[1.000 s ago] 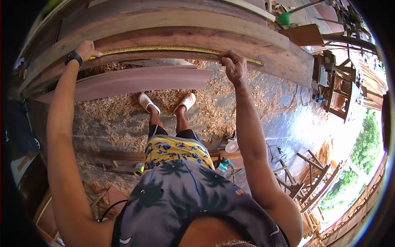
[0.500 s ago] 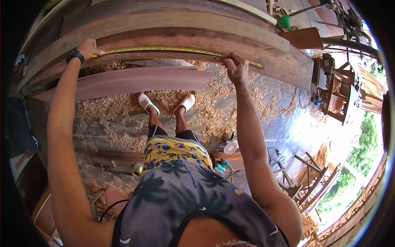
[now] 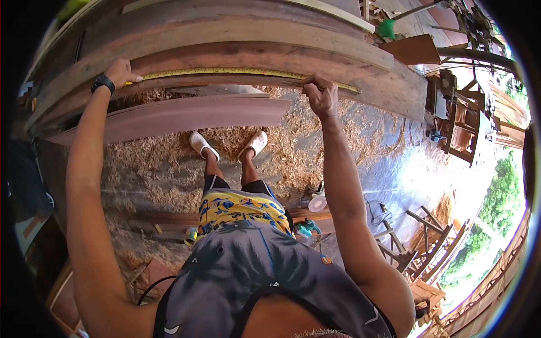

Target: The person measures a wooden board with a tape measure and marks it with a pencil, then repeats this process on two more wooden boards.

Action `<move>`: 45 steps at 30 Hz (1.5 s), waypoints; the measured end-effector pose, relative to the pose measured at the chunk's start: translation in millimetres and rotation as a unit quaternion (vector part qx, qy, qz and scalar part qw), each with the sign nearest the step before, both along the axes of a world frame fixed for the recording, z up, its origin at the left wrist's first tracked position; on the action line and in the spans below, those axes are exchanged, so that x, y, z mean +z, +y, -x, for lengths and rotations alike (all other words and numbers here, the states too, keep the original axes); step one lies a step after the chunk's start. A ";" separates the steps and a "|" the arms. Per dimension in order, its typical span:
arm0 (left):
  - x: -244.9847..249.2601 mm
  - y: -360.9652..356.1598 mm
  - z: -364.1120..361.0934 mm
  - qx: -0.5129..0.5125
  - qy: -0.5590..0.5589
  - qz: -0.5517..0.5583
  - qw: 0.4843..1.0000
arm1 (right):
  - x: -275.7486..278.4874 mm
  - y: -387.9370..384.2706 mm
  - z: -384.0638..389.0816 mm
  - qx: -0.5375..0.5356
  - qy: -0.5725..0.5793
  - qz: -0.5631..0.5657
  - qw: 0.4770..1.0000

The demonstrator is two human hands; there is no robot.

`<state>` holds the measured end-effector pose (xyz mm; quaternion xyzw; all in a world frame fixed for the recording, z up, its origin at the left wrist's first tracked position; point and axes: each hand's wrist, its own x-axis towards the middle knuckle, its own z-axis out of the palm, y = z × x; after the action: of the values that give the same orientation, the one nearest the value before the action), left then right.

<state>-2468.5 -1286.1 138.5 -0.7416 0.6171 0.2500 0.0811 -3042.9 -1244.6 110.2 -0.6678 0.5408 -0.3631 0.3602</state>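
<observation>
A yellow tape measure (image 3: pixel 220 71) is stretched along the front part of a long brown plank (image 3: pixel 389 87). At its left end my left hand (image 3: pixel 119 73), with a black watch on the wrist, is closed on it, thumb pointing right. A bit of yellow shows below that thumb. Farther right, my right hand (image 3: pixel 321 96) is curled with its fingers closed over the tape, against the plank's near edge. The tape's other end sticks out beyond this hand. Whether anything else is inside the right fist is hidden.
A paler board (image 3: pixel 248 29) lies along the plank's far side. A reddish board (image 3: pixel 197 114) rests lower, near my feet. Wood shavings (image 3: pixel 287 152) cover much of the floor. Behind me are a teal power tool (image 3: pixel 307 227) and wooden frames (image 3: pixel 420 236).
The left hand and the tape's left part have shifted slightly toward me. My right hand stays at nearly the same spot on the tape.
</observation>
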 end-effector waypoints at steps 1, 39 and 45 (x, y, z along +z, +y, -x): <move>0.8 -0.7 0.5 -0.002 0.000 0.001 1.000 | -1.2 0.4 -1.6 -0.009 0.003 0.008 1.000; -11.7 2.2 -13.0 -0.052 0.037 0.049 0.997 | -29.2 -3.3 18.2 -0.140 -0.480 -0.124 0.857; -1.2 8.5 -2.9 -0.046 0.053 0.064 0.996 | -21.7 -4.3 9.6 -0.168 -0.458 -0.099 0.867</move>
<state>-2465.7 -1277.6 137.4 -0.7021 0.6684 0.2453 0.0120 -3052.4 -1248.9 88.5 -0.2866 0.4523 -0.6275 0.5653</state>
